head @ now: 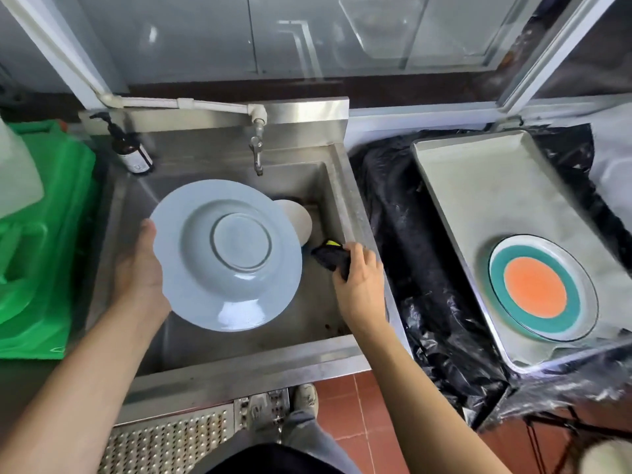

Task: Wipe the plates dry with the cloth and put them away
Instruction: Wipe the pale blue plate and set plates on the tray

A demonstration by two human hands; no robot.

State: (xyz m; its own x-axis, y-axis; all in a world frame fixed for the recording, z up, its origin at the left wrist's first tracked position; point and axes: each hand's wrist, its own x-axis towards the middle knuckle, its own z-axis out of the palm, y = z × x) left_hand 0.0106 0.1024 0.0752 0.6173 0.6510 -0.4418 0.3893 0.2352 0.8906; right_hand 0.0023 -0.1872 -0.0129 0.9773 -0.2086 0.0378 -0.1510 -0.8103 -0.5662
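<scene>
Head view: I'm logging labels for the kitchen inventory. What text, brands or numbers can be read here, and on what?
None can be read.
Pump bottle: has a label with a small pale mark, too blurred to read.
Pale blue plate, cloth, tray: no text shows.

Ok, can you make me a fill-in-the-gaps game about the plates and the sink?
1. The left hand holds the pale blue plate with its ____ side facing up.
2. The right hand grips a dark ____ with a yellow tag.
3. The plate with the orange middle lies on a metal ____ to the right of the sink.
4. A brown bottle stands on the sink's back ____ corner.

Missing words: bottom; cloth; tray; left
</scene>
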